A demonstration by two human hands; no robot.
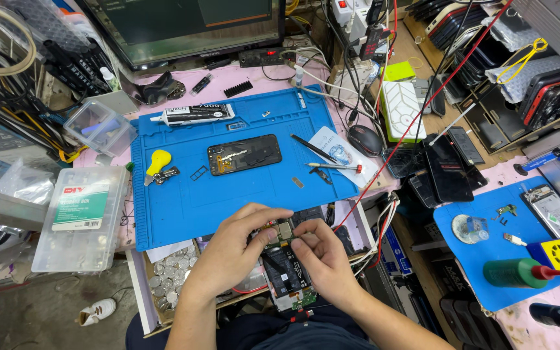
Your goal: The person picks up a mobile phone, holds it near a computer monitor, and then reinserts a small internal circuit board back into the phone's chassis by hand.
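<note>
the blue work mat (183, 201) took up most of the bench, and on it lay a dark phone back panel (244, 154), a tube of adhesive (192, 115), a yellow pry tool (157, 161), tweezers (312, 148) and a small screwdriver (333, 166). a clear plastic parts box (82, 217) sat just left of the mat. below the mat's near edge, over an open drawer (163, 279), both hands held an opened phone (286, 266) with its battery and boards bare. the left hand (234, 249) pinched the phone's upper end between thumb and fingers; the right hand (322, 256) gripped its right side, fingertips pressing near the top. the phone looked well into disassembly: the back was off, but the battery and boards seemed in place, so the inner work looked unfinished
</note>
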